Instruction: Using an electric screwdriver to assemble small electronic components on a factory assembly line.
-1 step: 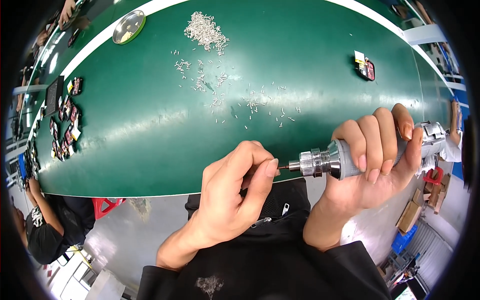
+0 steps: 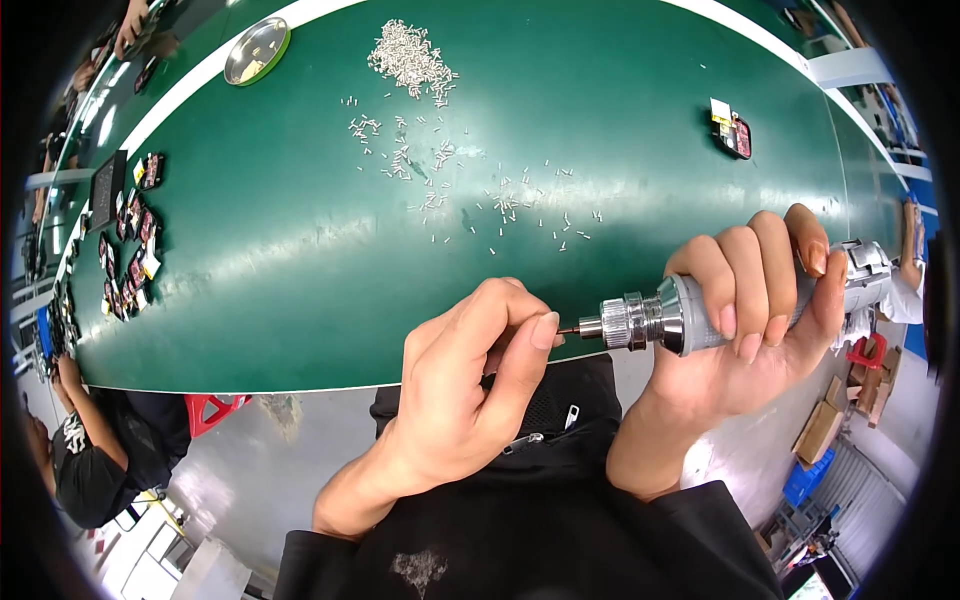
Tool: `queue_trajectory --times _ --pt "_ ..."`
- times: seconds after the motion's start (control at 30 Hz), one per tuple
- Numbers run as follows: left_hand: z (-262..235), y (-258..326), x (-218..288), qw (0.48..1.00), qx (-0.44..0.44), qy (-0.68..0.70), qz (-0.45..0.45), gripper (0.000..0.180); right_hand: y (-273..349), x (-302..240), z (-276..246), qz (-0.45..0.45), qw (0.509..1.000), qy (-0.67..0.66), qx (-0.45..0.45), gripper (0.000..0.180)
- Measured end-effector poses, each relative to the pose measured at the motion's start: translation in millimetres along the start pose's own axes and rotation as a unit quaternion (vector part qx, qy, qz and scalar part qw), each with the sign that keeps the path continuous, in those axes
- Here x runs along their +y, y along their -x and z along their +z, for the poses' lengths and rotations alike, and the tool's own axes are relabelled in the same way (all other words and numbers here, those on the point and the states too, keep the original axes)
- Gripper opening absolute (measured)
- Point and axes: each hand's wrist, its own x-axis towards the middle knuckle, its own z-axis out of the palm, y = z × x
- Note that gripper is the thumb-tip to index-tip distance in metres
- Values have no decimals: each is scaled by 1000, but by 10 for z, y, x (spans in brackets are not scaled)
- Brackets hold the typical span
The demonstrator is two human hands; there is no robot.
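My right hand (image 2: 755, 290) is wrapped round a grey and silver electric screwdriver (image 2: 690, 315), held level above the table's near edge. Its thin bit (image 2: 568, 331) points left, toward my left hand (image 2: 470, 370). There, thumb and forefinger are pinched together at the bit's tip; whatever sits between them is hidden by the fingertips. Beyond my hands, small silver screws (image 2: 508, 203) lie scattered over the green table (image 2: 300, 300), with a denser pile of screws (image 2: 408, 58) farther back.
A round green-rimmed dish (image 2: 257, 52) stands at the far left. Several small black-and-red parts (image 2: 135, 240) cluster on the left beside a dark tray (image 2: 106, 190). A similar single part (image 2: 734, 135) lies at the right. A co-worker in black (image 2: 100, 440) is at the left edge.
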Motion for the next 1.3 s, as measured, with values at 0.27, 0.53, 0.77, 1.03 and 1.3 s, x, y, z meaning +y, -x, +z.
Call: queue_trajectory --times 0.27,0.53,0.77,1.03,1.3 --pt "-713 -275 175 965 162 -191 75 34 -125 23 -75 -20 999 -34 -6 23" --pt "-3212 -1304 -21 807 321 -491 66 23 -62 149 -250 5 992 9 127 16" --pt "-4514 -2164 -403 730 292 -585 -199 62 39 100 -362 15 996 19 89 15" --pt "-4603 -2115 -562 682 292 -666 -84 39 30 69 -249 53 989 11 136 13" --pt "-2517 -743 140 818 124 -546 128 58 -8 120 -266 40 992 9 117 14"
